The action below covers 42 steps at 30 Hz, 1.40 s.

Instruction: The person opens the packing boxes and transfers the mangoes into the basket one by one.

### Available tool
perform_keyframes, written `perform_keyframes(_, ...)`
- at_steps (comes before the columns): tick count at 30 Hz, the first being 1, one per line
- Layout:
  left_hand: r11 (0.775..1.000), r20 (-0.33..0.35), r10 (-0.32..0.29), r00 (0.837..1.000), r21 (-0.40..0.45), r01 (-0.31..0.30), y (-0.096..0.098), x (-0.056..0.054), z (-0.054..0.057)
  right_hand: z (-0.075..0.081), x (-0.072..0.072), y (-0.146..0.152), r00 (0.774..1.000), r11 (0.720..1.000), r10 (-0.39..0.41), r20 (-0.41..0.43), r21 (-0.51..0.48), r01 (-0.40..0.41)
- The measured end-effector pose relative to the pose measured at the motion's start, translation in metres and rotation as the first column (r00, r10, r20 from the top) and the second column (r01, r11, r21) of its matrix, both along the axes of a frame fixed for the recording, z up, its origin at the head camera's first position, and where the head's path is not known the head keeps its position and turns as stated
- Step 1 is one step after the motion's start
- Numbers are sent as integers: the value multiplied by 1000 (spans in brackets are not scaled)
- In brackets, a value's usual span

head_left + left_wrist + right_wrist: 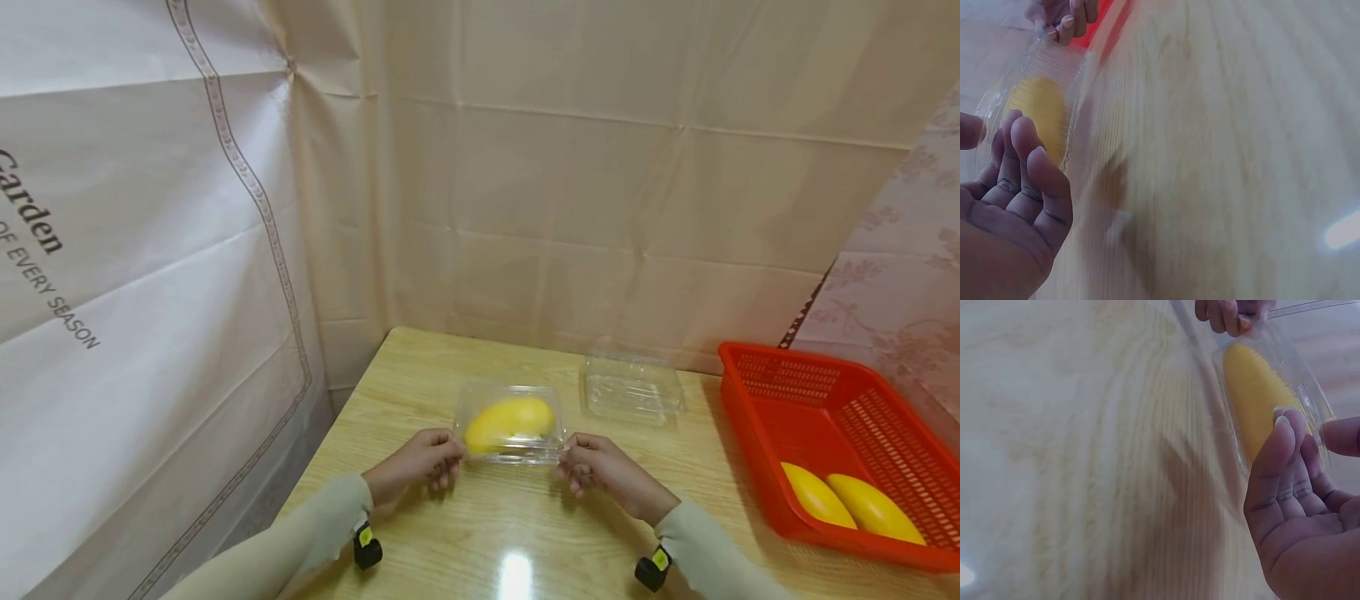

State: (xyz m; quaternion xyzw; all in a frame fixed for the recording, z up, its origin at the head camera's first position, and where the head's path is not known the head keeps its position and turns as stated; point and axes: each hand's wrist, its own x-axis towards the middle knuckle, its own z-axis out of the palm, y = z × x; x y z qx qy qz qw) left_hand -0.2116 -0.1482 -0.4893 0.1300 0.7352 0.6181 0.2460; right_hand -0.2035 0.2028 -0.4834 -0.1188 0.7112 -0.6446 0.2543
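A yellow mango (512,423) lies inside a clear plastic clamshell box (525,457) near the middle of the table. At the box's front left corner, my left hand (433,457) pinches the rim between thumb and curled fingers. My right hand (597,468) grips the front right corner in the same way. Through the plastic, the mango (1044,109) shows in the left wrist view, just past the fingertips. In the right wrist view the box (1310,381) stretches between both hands, its lid lying over the fruit.
Another clear plastic box (633,393) sits behind and to the right on the wooden table (487,533). A red plastic basket (787,417) at the right holds two yellow mangoes (873,507). Cloth sheets (540,183) hang behind the table and at both sides.
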Motion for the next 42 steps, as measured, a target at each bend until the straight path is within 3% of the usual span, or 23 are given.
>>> perform_keyframes(10,999,21,-36,999,22,35,10,19,1,1,22,15,1000,1000,24,9,2,-24)
perform_keyframes(19,998,23,-57,998,21,56,14,27,-4,-5,36,21,999,999,35,21,1,-35)
perform_keyframes(28,995,24,-95,995,38,94,13,30,-10,-7,43,23,998,998,61,12,-19,-61)
perform_keyframes(42,994,34,-100,994,49,98,12,35,-11,-18,44,24,996,994,86,-2,-70,-86)
